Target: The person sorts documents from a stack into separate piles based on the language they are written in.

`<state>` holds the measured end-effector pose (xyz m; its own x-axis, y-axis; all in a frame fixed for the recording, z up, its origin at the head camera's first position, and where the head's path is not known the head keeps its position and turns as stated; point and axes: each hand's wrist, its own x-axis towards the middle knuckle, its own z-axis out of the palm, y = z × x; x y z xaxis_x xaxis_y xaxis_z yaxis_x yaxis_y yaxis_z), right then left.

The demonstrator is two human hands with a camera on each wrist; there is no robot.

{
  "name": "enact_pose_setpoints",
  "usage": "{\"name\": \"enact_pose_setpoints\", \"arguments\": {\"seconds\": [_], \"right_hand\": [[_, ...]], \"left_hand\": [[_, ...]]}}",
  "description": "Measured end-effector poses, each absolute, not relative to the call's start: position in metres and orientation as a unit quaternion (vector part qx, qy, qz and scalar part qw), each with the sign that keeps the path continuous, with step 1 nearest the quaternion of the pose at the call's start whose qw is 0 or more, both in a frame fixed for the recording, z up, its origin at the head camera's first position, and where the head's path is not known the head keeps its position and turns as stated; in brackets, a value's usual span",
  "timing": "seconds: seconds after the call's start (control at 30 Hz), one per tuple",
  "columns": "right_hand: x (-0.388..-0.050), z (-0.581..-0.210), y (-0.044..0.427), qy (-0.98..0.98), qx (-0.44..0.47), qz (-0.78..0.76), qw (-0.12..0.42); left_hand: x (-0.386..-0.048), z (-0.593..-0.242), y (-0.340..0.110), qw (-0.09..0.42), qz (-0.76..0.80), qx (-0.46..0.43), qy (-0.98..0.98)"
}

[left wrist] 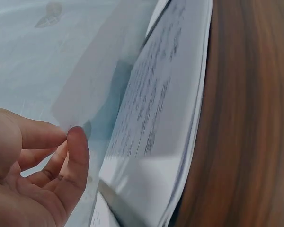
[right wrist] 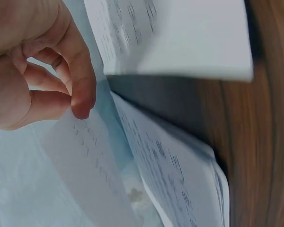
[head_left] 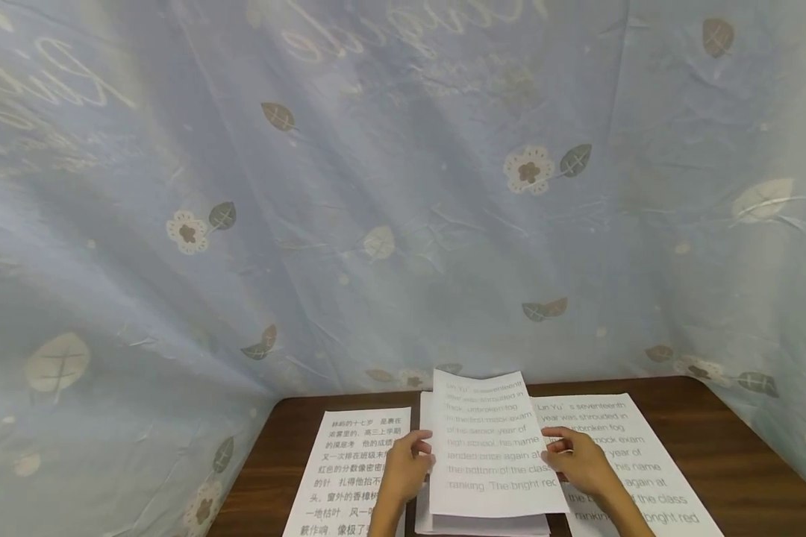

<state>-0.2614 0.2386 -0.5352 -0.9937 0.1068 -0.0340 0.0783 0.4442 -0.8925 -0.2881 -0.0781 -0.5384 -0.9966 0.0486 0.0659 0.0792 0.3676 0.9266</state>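
Note:
A printed sheet of paper [head_left: 486, 447] with large English text is held up at both side edges, above a stack of paper [head_left: 486, 524] in the middle of the table. My left hand [head_left: 408, 466] pinches its left edge between thumb and fingers; the left wrist view shows the sheet [left wrist: 92, 71] raised clear of the stack [left wrist: 156, 118]. On the other side my right hand [head_left: 580, 464] pinches the right edge. In the right wrist view that hand [right wrist: 52, 61] grips the sheet [right wrist: 92, 165], with the stack [right wrist: 180, 175] below it.
To the left lies a pile with Chinese print [head_left: 349, 470], partly behind my left hand. Another English-text pile [head_left: 645, 462] lies to the right, partly under my right forearm. All rest on a dark wooden table [head_left: 732, 455]. A pale patterned curtain [head_left: 403, 186] hangs behind and around it.

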Motion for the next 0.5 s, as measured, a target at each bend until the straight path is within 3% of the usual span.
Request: {"name": "enact_pose_setpoints", "arguments": {"seconds": [0.5], "right_hand": [[-0.249, -0.541, 0.312, -0.874, -0.067, 0.480, 0.009]], "left_hand": [[-0.274, -0.535, -0.003, -0.006, -0.610, -0.033, -0.791]]}}
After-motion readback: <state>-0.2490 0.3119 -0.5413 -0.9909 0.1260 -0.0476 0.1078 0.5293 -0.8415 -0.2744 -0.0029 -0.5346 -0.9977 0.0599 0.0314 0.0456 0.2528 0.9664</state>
